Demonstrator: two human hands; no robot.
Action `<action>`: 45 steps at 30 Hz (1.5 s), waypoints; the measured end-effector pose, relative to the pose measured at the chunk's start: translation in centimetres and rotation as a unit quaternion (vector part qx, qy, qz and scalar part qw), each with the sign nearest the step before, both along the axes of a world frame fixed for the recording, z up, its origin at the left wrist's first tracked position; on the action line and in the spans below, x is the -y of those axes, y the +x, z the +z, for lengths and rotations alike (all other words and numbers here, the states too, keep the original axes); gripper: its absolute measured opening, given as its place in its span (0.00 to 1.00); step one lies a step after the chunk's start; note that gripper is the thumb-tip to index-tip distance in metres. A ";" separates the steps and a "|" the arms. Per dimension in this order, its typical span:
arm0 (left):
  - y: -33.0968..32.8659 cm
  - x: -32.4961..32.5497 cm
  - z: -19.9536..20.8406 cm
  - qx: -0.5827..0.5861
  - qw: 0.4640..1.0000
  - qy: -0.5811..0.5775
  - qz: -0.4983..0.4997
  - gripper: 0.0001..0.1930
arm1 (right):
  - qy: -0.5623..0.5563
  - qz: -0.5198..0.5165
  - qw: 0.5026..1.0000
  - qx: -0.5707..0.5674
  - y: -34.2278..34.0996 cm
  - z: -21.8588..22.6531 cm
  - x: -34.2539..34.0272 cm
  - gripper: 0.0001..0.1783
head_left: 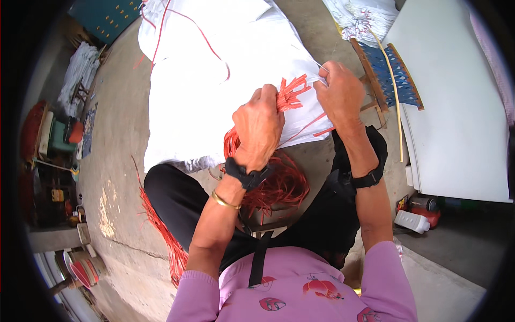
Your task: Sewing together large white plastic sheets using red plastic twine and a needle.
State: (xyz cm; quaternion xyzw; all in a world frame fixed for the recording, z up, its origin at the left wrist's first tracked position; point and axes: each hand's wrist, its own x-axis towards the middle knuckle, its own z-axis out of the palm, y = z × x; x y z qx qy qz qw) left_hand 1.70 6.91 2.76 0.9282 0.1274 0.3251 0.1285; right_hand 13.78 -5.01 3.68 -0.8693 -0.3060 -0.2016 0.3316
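Note:
My left hand (259, 126) is closed around a bundle of red plastic strips (292, 94), whose cut ends fan out above my fist. The rest of the bundle (281, 185) loops down over my lap. My right hand (340, 92) pinches the edge of a large white woven sack (214, 80) just right of the strip ends, with a thin strand at its fingertips. The sack lies on the concrete floor in front of my knees. Black bands sit on both wrists.
More red strips (166, 236) lie on the floor at my left. A wooden stool with a blue woven seat (394, 75) and a thin yellow stick stand at the right, beside a white appliance (456, 107). A white bottle (412, 221) lies below it. Clutter lines the left wall.

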 end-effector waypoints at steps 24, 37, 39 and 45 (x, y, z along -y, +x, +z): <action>0.1 -1.2 -1.4 0.229 0.796 -0.560 0.016 0.05 | 0.104 0.227 0.947 -0.204 -3.9 -1.4 -5.7 0.13; -0.9 -2.1 -2.3 0.296 0.802 -0.516 0.045 0.05 | 0.023 0.185 0.982 -0.007 -1.9 0.2 -2.2 0.23; -0.9 -1.9 -2.2 0.298 0.822 -0.483 0.046 0.05 | 0.011 0.188 0.982 0.011 -1.6 0.0 -1.9 0.22; -1.1 -1.0 -1.7 0.279 0.885 -0.367 0.063 0.04 | -0.002 0.194 0.981 -0.004 -1.8 -0.5 -1.8 0.23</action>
